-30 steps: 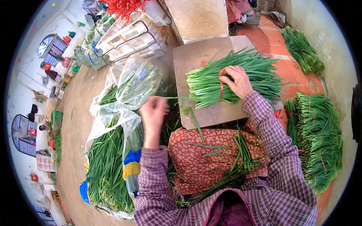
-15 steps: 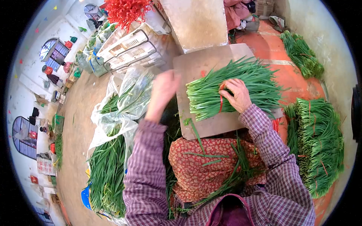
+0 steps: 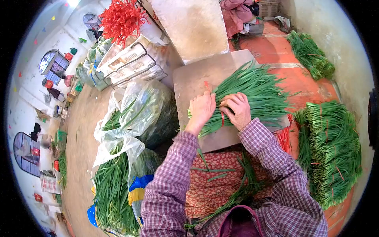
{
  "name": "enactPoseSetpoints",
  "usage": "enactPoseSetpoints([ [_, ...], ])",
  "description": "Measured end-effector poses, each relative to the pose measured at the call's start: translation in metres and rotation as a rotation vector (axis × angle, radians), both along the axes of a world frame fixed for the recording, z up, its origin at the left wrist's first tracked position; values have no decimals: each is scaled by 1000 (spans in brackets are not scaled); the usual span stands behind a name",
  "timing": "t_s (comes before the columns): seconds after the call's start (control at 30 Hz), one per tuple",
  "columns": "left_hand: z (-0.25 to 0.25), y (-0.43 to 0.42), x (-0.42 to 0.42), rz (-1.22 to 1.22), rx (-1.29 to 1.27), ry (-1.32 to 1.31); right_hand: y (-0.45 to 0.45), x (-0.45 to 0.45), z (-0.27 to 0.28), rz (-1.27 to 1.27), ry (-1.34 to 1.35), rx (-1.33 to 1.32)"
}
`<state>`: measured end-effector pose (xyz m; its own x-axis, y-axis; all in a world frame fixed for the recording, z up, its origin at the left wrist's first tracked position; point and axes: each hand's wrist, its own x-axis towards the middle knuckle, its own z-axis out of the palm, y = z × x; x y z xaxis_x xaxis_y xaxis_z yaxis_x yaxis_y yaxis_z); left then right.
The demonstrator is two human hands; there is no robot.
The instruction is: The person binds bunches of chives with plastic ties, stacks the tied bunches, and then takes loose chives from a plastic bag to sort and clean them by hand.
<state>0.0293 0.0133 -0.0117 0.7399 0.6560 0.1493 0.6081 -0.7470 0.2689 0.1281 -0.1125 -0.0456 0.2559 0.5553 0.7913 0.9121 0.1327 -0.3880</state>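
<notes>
Long-leaved green bunch with narrow red band lies on a flat brown board. The right hand grasps it, fingers bent; the left hand has an indiscernible grip.

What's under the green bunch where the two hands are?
A flat brownish board lies under the green bunch; its bare parts show around it. The bit directly beneath is covered, so I can't see it.
</notes>
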Motion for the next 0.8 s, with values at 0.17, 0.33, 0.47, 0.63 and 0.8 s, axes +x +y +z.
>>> enactPoseSetpoints([
  [0.17, -11, -23, -6, 33, 315, -193, -8, -4, 3, -7, 18, -24],
  [0.33, -22, -21, -13, -69, 271, -277, -14, -7, 44, -47, -220, -151],
  [0.47, -17, -16, -10, -95, 186, -259, 0, 24, 27, 143, -124, -370],
  [0.63, -12, -22, -8, -51, 184, -267, -2, 23, 12, 179, -34, -427],
  [0.8, -1, -22, -9, -76, 195, -234, -6, 21, 9, 143, -46, -396],
])
